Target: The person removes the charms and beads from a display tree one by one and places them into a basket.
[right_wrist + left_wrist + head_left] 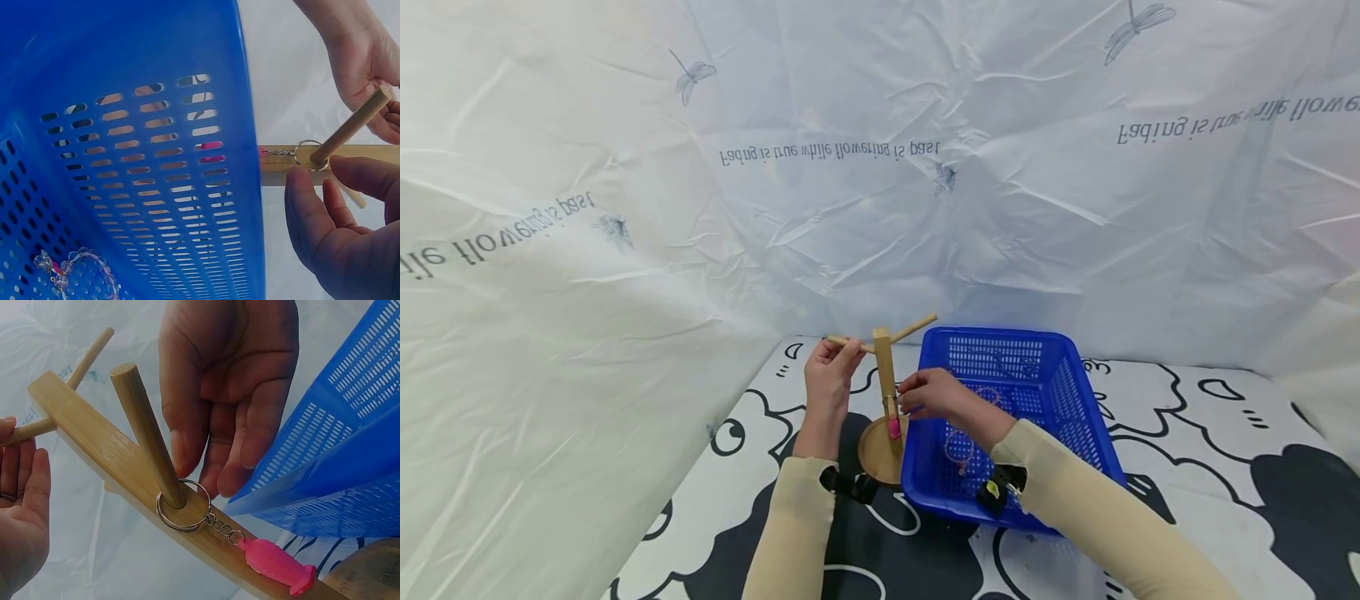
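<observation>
A wooden peg stand (884,367) rises from a round wooden base (874,454), with round pegs sticking out of its post. My left hand (830,383) pinches one of the upper pegs (31,430) between thumb and fingers. Lower on the post, a keychain's metal split ring (167,515) hangs around another peg (147,434). From its short chain dangles a pink figure (278,564) against the post. My right hand (934,393) is beside that ring, fingers loosely bent with nothing between them; its fingertips (300,178) are right by the ring in the right wrist view.
A blue perforated basket (1052,350) stands right of the stand, under my right forearm. Inside it lie a clear beaded bracelet (103,265) and other small ring-shaped pieces. Behind, a printed white sheet (865,225) hangs over the black-and-white patterned table (1195,467).
</observation>
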`<state>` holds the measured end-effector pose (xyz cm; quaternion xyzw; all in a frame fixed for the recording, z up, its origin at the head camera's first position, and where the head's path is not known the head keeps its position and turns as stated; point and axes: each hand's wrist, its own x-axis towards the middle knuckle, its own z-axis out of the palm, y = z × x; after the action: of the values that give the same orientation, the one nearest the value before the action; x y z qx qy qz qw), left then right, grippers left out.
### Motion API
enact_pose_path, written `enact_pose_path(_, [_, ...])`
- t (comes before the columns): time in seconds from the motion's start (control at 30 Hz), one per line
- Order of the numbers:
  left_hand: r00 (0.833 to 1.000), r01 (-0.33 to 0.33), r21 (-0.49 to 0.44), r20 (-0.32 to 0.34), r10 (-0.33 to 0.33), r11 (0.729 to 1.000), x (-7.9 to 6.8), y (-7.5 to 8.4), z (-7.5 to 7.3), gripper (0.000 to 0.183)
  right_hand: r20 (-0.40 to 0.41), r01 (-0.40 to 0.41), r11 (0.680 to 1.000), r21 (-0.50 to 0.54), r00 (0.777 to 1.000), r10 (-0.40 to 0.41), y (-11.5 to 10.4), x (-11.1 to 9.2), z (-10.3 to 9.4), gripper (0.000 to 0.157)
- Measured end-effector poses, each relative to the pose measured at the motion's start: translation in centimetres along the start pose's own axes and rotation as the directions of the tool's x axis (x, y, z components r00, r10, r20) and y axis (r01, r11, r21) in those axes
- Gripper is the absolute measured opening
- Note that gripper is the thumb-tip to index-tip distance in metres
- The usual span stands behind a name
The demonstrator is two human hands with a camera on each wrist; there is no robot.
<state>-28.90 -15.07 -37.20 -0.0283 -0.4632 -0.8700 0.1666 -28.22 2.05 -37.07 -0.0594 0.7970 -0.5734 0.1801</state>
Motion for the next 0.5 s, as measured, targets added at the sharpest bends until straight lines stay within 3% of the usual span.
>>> enact_pose_path(0.5, [1.000,-0.006,0.009,0.004,0.006,1.000,0.14,-0.17,-0.09,0.028,-0.016,-0.024,1.000,-0.019,1.000,0.023,0.36,0.56,0.16,0.017])
